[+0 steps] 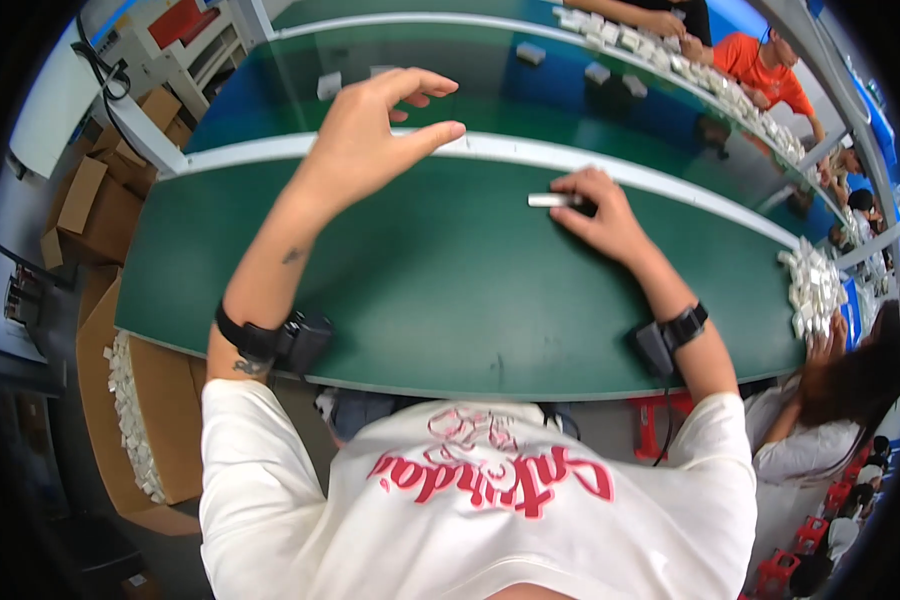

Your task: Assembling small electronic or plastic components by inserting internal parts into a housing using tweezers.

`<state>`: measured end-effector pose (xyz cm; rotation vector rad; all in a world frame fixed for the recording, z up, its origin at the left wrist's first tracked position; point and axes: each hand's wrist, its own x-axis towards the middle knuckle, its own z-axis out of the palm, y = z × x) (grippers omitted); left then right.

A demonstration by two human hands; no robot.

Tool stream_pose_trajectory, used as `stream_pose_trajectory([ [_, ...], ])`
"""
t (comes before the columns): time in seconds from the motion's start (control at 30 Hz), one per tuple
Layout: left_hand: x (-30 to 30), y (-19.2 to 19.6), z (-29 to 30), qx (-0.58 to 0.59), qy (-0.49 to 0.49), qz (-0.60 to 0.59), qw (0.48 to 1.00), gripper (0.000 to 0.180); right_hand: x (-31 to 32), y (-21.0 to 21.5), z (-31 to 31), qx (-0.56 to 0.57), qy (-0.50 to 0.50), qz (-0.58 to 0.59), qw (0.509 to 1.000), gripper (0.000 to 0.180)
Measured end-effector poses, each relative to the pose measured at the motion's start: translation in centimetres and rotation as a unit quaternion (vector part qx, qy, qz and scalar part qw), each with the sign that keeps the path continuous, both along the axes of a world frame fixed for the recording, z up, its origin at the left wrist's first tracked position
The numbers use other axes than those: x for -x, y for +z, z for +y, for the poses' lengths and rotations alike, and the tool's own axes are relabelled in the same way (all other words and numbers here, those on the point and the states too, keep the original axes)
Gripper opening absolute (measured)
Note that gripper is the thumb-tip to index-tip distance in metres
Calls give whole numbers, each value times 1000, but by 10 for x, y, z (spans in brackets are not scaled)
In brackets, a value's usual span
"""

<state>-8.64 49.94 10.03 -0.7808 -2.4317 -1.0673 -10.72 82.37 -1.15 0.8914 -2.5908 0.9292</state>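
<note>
- Green tabletop (420, 290), near its far edge: small white box (544, 200), long axis left-right, jutting leftward from the right hand (600, 213) pinching it.
- Left hand (375, 130): empty, fingers parted, well apart.

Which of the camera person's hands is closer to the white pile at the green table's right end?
Right. The right hand, pinching a small white piece, is over the green table, left of the white pile. The left hand, open, is much farther left of it.
</note>
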Motion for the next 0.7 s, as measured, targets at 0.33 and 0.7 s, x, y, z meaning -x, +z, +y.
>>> stream_pose_trajectory([
  [0.33,-187,-112,-34,192,-431,-375,798,35,-106,46,8,20,4,143,989,18],
  [0.7,-113,-449,-54,332,-73,-330,881,43,-281,39,45,121,-30,18,992,5],
])
